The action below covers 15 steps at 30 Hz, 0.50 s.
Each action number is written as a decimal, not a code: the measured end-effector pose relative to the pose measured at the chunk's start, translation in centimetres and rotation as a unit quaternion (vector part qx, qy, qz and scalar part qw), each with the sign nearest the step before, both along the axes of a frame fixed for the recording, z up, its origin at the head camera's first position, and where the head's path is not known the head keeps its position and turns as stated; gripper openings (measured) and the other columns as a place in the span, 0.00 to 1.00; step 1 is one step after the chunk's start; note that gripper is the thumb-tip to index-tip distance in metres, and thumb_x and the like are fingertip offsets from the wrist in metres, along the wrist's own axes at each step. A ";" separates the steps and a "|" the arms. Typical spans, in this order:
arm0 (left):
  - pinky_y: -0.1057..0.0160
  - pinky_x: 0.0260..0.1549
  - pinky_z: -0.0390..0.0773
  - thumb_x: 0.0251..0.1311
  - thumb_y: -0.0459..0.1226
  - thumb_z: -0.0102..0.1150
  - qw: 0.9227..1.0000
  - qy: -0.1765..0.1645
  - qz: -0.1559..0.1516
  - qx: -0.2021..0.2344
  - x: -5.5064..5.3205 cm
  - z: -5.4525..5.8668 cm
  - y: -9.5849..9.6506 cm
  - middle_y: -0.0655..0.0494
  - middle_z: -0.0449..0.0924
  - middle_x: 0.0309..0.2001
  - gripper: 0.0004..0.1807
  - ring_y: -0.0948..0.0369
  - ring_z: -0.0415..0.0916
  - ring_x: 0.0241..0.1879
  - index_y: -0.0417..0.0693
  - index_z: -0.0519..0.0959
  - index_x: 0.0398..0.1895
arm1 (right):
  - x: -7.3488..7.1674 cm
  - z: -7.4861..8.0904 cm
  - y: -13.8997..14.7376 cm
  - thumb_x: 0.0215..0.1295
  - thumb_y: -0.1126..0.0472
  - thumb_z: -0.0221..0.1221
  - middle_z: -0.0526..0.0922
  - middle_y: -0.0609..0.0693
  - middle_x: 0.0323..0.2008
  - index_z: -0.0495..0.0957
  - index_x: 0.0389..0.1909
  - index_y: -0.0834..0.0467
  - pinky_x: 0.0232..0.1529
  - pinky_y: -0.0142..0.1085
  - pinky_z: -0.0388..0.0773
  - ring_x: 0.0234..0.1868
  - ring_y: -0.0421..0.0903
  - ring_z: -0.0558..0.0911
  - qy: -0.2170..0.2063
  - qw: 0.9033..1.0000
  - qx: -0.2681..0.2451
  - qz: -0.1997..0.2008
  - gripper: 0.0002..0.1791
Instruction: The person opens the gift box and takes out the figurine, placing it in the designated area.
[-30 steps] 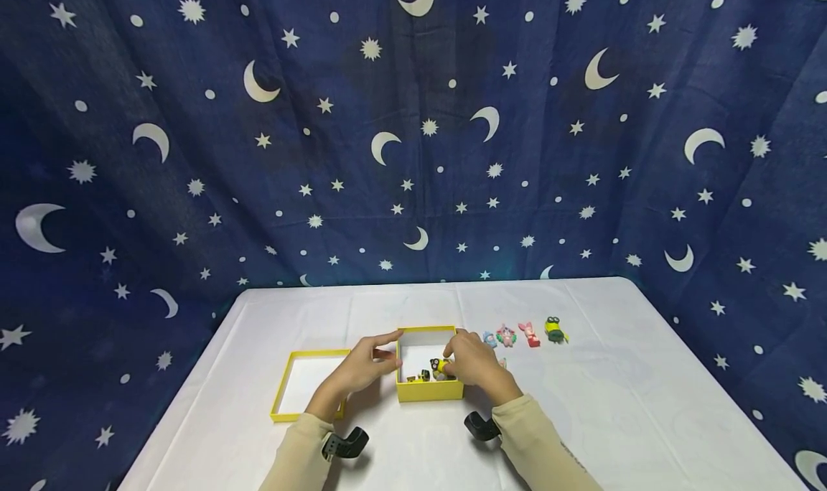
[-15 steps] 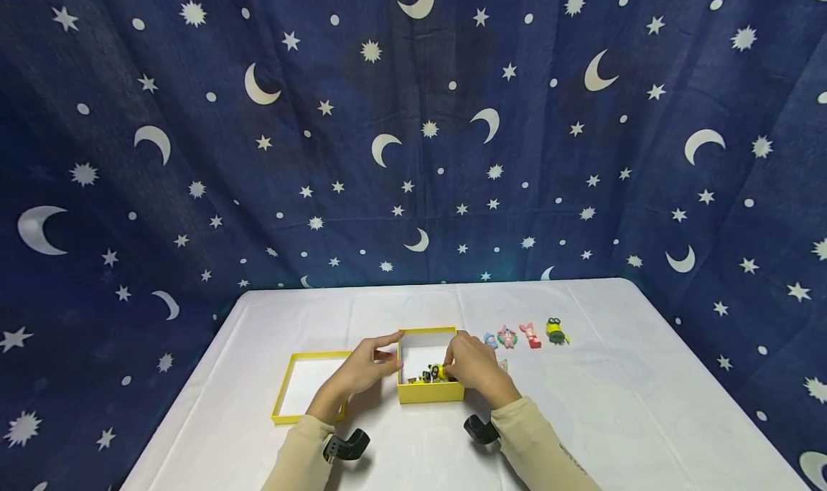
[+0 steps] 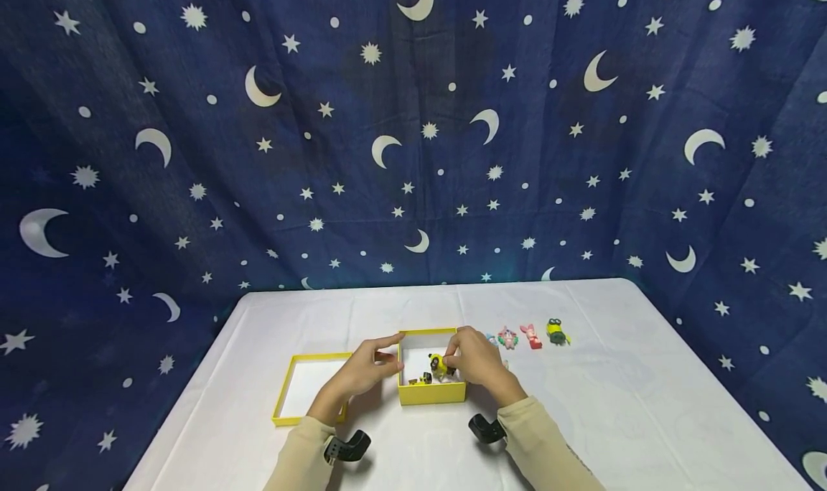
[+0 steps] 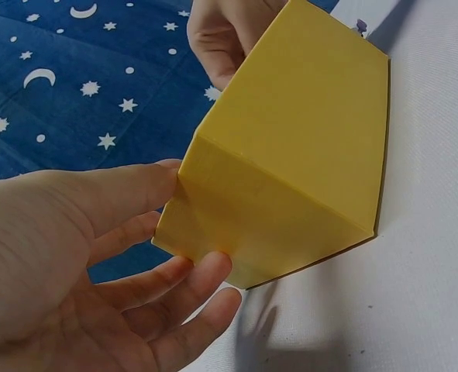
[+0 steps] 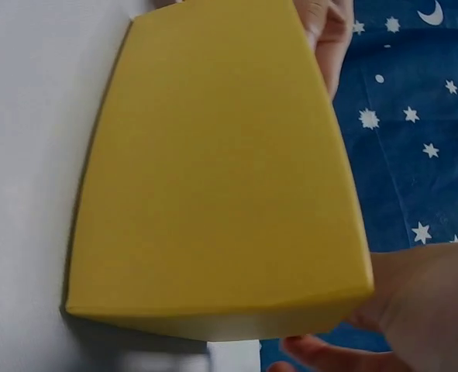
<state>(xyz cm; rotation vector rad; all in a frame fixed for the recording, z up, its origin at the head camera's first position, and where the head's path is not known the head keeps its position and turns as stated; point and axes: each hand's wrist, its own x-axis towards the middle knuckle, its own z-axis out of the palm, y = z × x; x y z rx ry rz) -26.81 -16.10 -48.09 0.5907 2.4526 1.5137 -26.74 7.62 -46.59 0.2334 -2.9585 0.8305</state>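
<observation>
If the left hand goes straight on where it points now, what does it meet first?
The left hand would likely meet the yellow box first, at its left side; the fingertips seem to be against it, though exact contact is hard to judge.

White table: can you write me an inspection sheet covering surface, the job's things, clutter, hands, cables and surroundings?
Surface: white table, lightly creased.
Job's things: yellow box, open; small figure inside.
Clutter: upturned lid left of the box; pink toy, red-and-pink toy and green-and-yellow toy to its right.
Hands: left hand touches the box's side; right hand pinches a yellow figure.
Cables: nothing seen.
Surroundings: blue curtain with moons and stars.
</observation>
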 end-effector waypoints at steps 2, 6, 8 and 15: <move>0.45 0.59 0.72 0.63 0.33 0.59 1.000 -0.004 0.001 0.000 0.0 0.1 0.1 0.47 0.65 0.72 0.30 0.45 0.76 0.59 0.49 0.66 0.70 | -0.2 0.0 0.3 0.52 0.58 0.71 0.80 0.55 0.57 0.81 0.15 0.48 0.46 0.49 0.78 0.57 0.56 0.80 0.013 1.000 -0.020 -0.001 0.11; 0.44 0.61 0.70 0.64 0.34 0.59 1.000 -0.010 0.006 -0.009 0.1 0.3 0.2 0.50 0.64 0.72 0.30 0.47 0.76 0.59 0.51 0.66 0.70 | -0.5 0.3 0.6 0.53 0.60 0.70 0.80 0.55 0.56 0.82 0.18 0.51 0.56 0.53 0.74 0.59 0.57 0.77 0.038 0.996 -0.078 0.003 0.09; 0.44 0.62 0.69 0.64 0.34 0.59 1.000 -0.013 0.010 -0.011 0.1 0.3 0.2 0.51 0.64 0.72 0.30 0.47 0.75 0.60 0.52 0.66 0.70 | -0.6 0.4 0.7 0.54 0.60 0.69 0.80 0.55 0.56 0.83 0.20 0.52 0.60 0.54 0.71 0.61 0.58 0.76 0.052 0.992 -0.113 0.006 0.07; 0.42 0.62 0.69 0.64 0.34 0.58 1.000 -0.011 0.012 -0.015 0.0 0.2 0.2 0.50 0.64 0.72 0.30 0.46 0.75 0.60 0.53 0.66 0.70 | -1.5 0.5 1.5 0.58 0.63 0.66 0.86 0.55 0.50 0.84 0.27 0.55 0.55 0.46 0.76 0.54 0.52 0.82 0.074 0.966 -0.240 0.064 0.03</move>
